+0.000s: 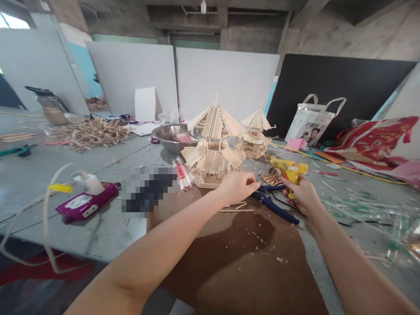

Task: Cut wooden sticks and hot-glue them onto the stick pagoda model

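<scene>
My right hand (300,192) is wrapped round the handle of a yellow glue gun (288,169), its nozzle pointing left toward a small fan of sticks (274,179). My left hand (238,186) is pinched closed just in front of a two-tier pavilion model built of thin sticks (213,146); whatever its fingertips hold is too small to make out. Blue-handled pliers (274,205) lie between my hands on a brown board (236,249). Loose sticks (236,210) lie near my left hand.
A smaller stick pavilion (256,133) stands behind, beside a steel bowl (170,135). A heap of sticks (95,131), a magenta box (85,203), a white tote bag (311,120) and red fabric (374,140) sit on the grey table (39,175). White panels line the back.
</scene>
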The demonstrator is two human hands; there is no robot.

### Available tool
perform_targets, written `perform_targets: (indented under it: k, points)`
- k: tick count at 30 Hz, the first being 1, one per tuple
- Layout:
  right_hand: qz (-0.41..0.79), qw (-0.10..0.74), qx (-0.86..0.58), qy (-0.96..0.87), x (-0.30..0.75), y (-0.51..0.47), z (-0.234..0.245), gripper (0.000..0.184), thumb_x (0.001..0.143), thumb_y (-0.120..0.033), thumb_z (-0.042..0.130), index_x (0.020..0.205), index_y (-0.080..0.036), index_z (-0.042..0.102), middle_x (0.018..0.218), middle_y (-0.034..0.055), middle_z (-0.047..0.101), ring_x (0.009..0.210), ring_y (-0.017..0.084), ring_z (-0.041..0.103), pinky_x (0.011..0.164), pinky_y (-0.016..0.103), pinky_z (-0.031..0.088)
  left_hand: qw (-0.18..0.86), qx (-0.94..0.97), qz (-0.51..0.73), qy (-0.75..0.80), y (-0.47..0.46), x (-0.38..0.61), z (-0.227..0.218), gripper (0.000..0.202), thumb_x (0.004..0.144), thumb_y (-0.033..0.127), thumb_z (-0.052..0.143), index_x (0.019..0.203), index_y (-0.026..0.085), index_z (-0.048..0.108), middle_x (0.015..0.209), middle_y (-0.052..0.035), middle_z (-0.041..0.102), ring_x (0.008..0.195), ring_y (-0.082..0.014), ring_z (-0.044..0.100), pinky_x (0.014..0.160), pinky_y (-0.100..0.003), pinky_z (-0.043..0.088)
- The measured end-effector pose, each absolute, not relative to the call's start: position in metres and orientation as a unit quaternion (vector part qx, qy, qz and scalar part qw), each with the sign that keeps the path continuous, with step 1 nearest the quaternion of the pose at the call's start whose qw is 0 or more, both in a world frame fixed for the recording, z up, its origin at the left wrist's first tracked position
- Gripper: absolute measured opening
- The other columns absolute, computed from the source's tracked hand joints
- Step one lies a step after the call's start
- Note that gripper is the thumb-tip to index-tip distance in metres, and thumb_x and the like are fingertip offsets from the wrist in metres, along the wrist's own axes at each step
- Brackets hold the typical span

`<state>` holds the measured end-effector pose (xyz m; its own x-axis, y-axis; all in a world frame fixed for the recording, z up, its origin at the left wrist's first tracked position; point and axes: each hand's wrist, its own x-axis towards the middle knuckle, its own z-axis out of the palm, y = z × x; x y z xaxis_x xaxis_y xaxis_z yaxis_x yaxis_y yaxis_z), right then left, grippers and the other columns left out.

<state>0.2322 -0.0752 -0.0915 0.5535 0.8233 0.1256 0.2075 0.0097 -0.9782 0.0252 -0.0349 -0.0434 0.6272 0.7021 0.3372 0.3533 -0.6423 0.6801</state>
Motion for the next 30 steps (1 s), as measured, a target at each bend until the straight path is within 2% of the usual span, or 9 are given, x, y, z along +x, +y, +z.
perform_targets:
  k: [3, 8, 15, 21, 25, 30]
  points:
    - [0.308, 0.596, -0.639, -0.376, 0.24, -0.073, -0.098, 0.033, 0.056, -0.035, 0.064, 0.078, -0.018, 0.046, 0.038, -0.0069, 0.047, 0.031, 0.008, 0.042, 0.03, 0.017, 0.031, 0.163, 0.901, 0.2, 0.349, -0.033, 0.011, -0.057, 0.012, 0.064, 0.029, 0.053, 0.061, 0.019, 0.058, 0.063, -0.0025, 0.059, 0.059, -0.0141, 0.051, 0.054, -0.025, 0.034]
    - [0.321, 0.6, -0.632, -0.371, 0.238, -0.073, -0.098, 0.035, 0.053, -0.034, 0.067, 0.078, -0.019, 0.047, 0.043, -0.0074, 0.048, 0.032, 0.006, 0.042, 0.031, 0.017, 0.034, 0.084, 0.927, 0.084, 0.355, -0.034, 0.002, -0.072, 0.015, 0.065, 0.026, 0.049, 0.067, 0.019, 0.062, 0.071, -0.0066, 0.061, 0.071, -0.0207, 0.056, 0.059, -0.029, 0.038]
    - [0.304, 0.576, -0.653, -0.387, 0.233, -0.074, -0.096, 0.037, 0.055, -0.037, 0.066, 0.08, -0.019, 0.045, 0.043, -0.0079, 0.048, 0.034, 0.007, 0.045, 0.032, 0.016, 0.034, 0.053, 0.937, 0.053, 0.341, -0.035, 0.006, -0.077, 0.014, 0.063, 0.025, 0.05, 0.068, 0.02, 0.063, 0.072, -0.0076, 0.062, 0.073, -0.0216, 0.056, 0.062, -0.03, 0.04]
    - [0.314, 0.597, -0.636, -0.375, 0.232, -0.074, -0.095, 0.034, 0.055, -0.033, 0.066, 0.078, -0.019, 0.047, 0.04, -0.0079, 0.047, 0.032, 0.006, 0.043, 0.032, 0.016, 0.034, 0.05, 0.934, 0.032, 0.352, -0.034, 0.006, -0.083, 0.019, 0.065, 0.035, 0.051, 0.068, 0.02, 0.062, 0.074, -0.0084, 0.063, 0.073, -0.0216, 0.057, 0.063, -0.029, 0.041]
    - [0.327, 0.618, -0.639, -0.32, 0.241, -0.071, -0.101, 0.024, 0.058, -0.029, 0.063, 0.075, -0.018, 0.049, 0.038, -0.0068, 0.046, 0.03, 0.007, 0.043, 0.03, 0.017, 0.036, 0.045, 0.937, 0.031, 0.345, -0.035, 0.007, -0.087, 0.017, 0.068, 0.03, 0.049, 0.072, 0.019, 0.062, 0.078, -0.0093, 0.063, 0.075, -0.0216, 0.057, 0.063, -0.029, 0.041]
    - [0.349, 0.633, -0.639, -0.263, 0.257, -0.071, -0.109, 0.018, 0.059, -0.025, 0.061, 0.07, -0.019, 0.047, 0.05, -0.0053, 0.053, 0.034, 0.007, 0.046, 0.035, 0.022, 0.045, 0.053, 0.938, 0.021, 0.341, -0.035, 0.008, -0.088, 0.016, 0.069, 0.024, 0.047, 0.073, 0.019, 0.061, 0.08, -0.0097, 0.062, 0.078, -0.0211, 0.057, 0.066, -0.029, 0.042]
